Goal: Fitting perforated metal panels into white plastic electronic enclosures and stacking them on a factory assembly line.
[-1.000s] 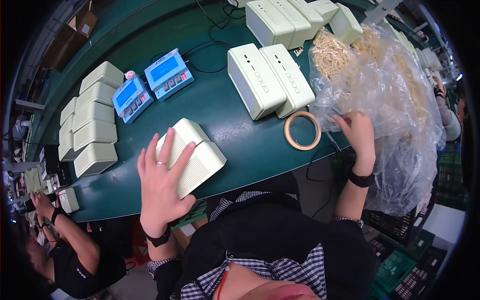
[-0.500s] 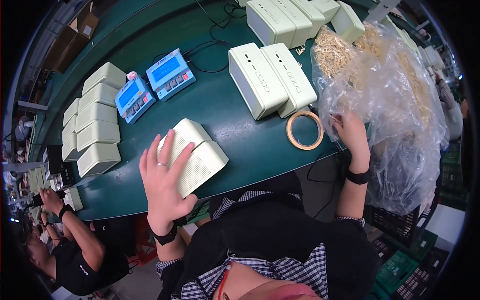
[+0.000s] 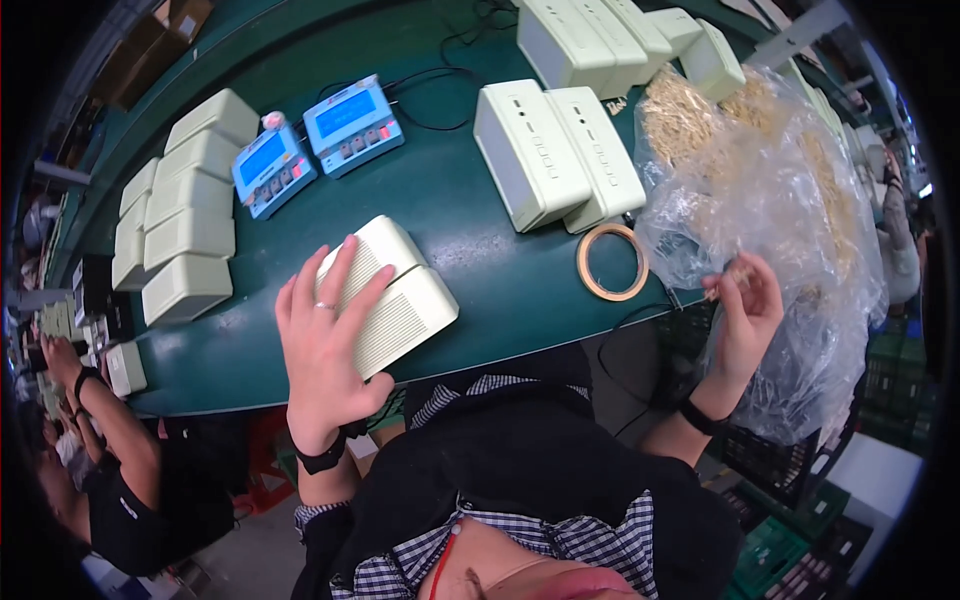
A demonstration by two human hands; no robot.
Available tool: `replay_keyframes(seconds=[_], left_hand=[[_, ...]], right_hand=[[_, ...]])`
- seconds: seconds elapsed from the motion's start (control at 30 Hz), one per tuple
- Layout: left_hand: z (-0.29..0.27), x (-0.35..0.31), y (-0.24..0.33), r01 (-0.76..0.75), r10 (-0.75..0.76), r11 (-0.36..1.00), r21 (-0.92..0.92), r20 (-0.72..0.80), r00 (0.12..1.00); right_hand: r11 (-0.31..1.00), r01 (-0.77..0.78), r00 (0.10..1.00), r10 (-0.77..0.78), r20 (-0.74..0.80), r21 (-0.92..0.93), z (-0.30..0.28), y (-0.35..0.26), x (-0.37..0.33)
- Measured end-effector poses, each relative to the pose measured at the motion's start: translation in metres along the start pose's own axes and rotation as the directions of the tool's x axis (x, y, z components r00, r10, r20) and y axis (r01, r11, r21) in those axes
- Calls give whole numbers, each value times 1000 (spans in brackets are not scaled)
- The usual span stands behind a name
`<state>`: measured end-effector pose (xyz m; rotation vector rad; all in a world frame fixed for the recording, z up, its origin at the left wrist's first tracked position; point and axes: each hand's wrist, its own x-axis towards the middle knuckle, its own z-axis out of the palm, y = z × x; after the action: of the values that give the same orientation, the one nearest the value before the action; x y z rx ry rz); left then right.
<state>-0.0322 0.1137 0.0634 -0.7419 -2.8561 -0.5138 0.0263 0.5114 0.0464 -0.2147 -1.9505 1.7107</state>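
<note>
My left hand (image 3: 330,345) lies with its fingers spread over two cream speaker-like boxes (image 3: 415,320) that sit side by side, dotted grille faces up. My right hand (image 3: 750,315) is raised at the table's front edge beside a clear plastic bag (image 3: 690,210). Its thumb and fingers are pinched on small tan pieces, partly hidden by the fingertips. Similar-coloured small tan pieces (image 3: 680,125) fill the bag. A roll of tan tape (image 3: 613,262) lies flat on the green table (image 3: 480,265), between the boxes and the bag.
Two cream boxes with buttons (image 3: 530,150) stand behind the tape, with more boxes (image 3: 570,45) farther back. At left are stacked cream boxes (image 3: 190,235) and two blue display units (image 3: 355,125) with black cables. A co-worker's arm (image 3: 115,430) is at far left.
My right hand has come out of the bag's edge, toward me and to the right, with small tan pieces in its fingers. My left hand stays on the boxes. The view has shifted slightly.
</note>
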Motion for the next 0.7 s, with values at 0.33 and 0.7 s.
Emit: replay_keyframes(seconds=[0.33, 0.7], left_hand=[[6, -3, 2, -93, -44, 825, -558, -227, 973], [10, -27, -35, 103, -477, 677, -729, -328, 816]], right_hand=[[889, -205, 856, -39, 515, 409, 143, -34, -10], [961, -276, 589, 198, 783, -36, 239, -42, 3]])
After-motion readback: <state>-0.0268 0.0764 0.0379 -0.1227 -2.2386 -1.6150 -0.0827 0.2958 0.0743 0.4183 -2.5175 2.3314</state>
